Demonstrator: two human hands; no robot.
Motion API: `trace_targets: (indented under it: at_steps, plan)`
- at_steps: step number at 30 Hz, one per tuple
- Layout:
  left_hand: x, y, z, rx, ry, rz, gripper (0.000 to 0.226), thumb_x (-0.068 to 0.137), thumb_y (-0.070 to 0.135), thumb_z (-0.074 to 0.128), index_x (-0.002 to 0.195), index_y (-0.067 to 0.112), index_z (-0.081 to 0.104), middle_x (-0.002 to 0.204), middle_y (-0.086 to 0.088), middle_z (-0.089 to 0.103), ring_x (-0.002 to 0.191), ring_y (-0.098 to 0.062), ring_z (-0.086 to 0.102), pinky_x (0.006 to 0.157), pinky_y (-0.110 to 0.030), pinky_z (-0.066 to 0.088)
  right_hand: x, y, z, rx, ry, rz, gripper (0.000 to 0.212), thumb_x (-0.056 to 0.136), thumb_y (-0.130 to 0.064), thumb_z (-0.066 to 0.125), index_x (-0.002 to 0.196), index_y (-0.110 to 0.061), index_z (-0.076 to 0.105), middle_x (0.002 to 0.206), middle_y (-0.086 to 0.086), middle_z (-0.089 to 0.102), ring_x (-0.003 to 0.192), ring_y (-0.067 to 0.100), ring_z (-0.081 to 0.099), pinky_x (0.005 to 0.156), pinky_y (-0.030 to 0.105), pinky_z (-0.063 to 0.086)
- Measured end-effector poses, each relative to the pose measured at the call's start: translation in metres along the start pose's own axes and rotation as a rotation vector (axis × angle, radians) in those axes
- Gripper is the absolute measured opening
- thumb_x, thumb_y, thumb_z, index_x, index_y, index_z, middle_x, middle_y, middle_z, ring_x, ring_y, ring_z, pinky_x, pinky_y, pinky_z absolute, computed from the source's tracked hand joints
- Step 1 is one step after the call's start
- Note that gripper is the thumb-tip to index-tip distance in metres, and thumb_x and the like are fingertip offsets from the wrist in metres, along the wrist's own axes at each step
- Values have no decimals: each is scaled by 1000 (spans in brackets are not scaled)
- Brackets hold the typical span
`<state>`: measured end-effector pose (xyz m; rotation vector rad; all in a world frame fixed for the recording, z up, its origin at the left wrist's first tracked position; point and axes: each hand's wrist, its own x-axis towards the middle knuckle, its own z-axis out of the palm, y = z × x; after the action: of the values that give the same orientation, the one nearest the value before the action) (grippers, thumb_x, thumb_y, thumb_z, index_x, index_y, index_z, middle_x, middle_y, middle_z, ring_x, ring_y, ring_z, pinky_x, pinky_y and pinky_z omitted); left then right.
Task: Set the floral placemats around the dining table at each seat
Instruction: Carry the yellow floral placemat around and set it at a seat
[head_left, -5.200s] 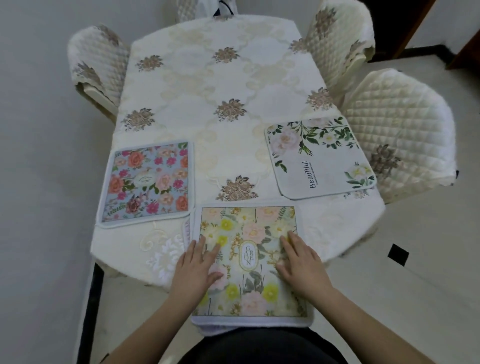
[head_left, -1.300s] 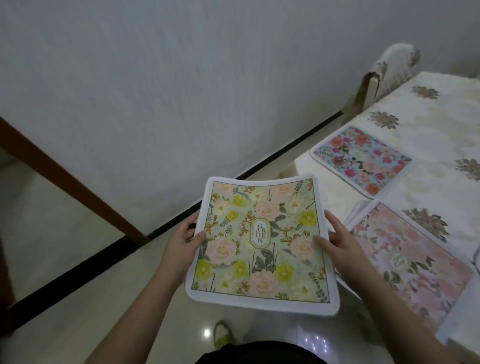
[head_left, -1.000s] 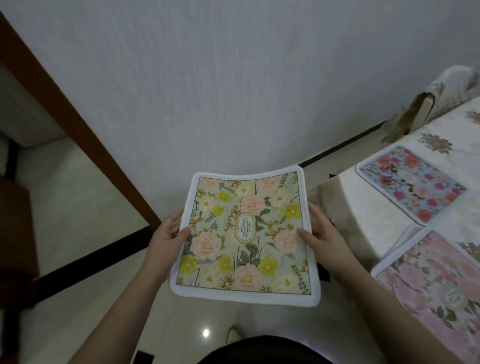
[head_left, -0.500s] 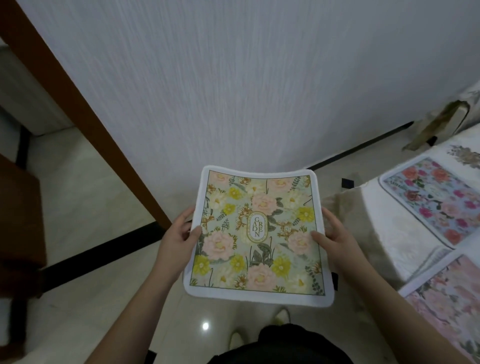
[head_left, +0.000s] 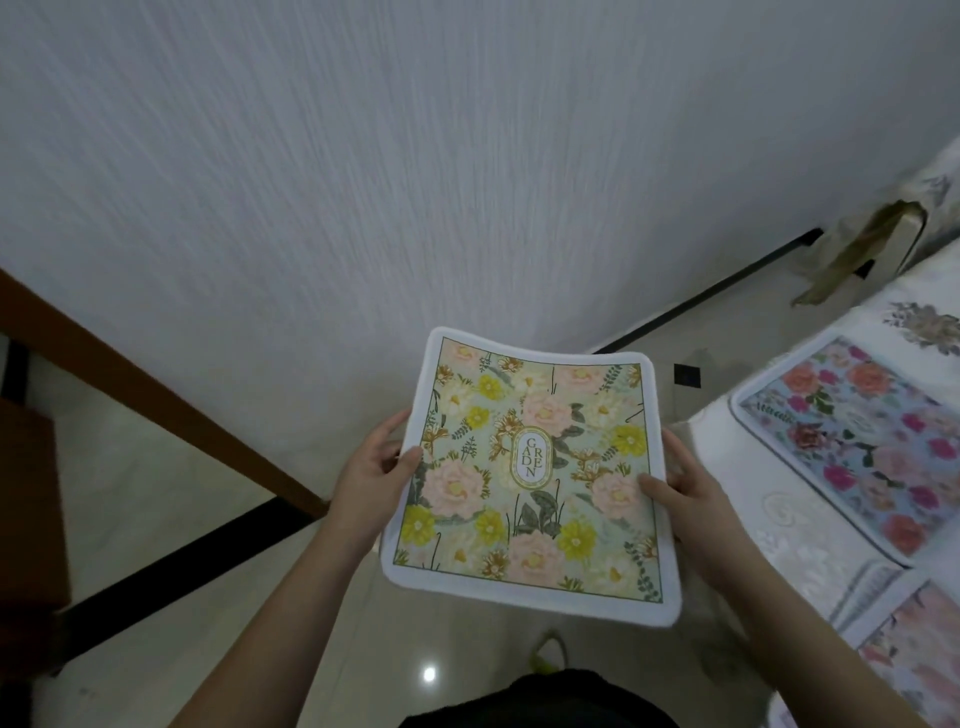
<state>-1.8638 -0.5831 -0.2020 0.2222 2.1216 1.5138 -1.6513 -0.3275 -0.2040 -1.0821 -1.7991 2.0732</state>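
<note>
Head view: a green-and-yellow floral placemat (head_left: 535, 470), printed with an oval label reading "GARDEN" at its centre, is held face up in the air between both hands, above the glossy floor (head_left: 156, 519) and off to the left of the dining table (head_left: 810, 525). The left hand (head_left: 371, 470) grasps the mat's left edge, thumb lying on the printed face and the fingers curled behind the white border. The right hand (head_left: 691, 491) grasps the mat's right edge in the same way, thumb on top near a pink flower, fingers underneath. The mat's far edge bows slightly, and its near edge reaches toward the person's dark clothing (head_left: 540, 699).

Taking the held mat as the landmark: to its right, on the white patterned cloth of the table, lies a blue placemat (head_left: 878, 447) with red and pink flowers, flat and well apart from the hands. Nearer and further right, a pink placemat (head_left: 919, 649) shows at the frame edge, also on the table. Beyond the mat rises a pale textured wall (head_left: 415, 182). To its upper right a covered chair (head_left: 893, 234) stands beside the table. To its left a brown wooden frame (head_left: 156, 395) runs diagonally down the wall.
</note>
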Motion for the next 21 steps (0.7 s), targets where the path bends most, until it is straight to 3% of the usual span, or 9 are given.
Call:
trace_targets:
  at_steps: [5, 11, 21]
  plan:
    - [25, 17, 12, -23, -14, -9, 46, 97, 14, 60, 136, 36, 53, 105, -2, 76, 90, -23, 75, 75, -54, 60, 28, -10, -11, -8, 17, 7, 55, 98, -6, 51, 135, -46, 46, 103, 0, 74, 88, 23, 74, 62, 41, 60]
    - [62, 29, 15, -62, -43, -14, 44, 97, 9, 59, 127, 41, 56, 102, -5, 76, 91, -26, 74, 77, -55, 59, 62, -28, -13, -59, 50, -23, 56, 97, -8, 53, 139, -46, 45, 105, -1, 75, 90, 24, 73, 74, 50, 60]
    - [170, 51, 4, -118, -142, -22, 47, 97, 8, 58, 136, 33, 54, 101, -3, 76, 89, -26, 75, 78, -53, 60, 132, -57, 24, -30, 172, -10, 58, 97, -10, 55, 138, -49, 42, 105, 0, 74, 90, 27, 73, 77, 53, 58]
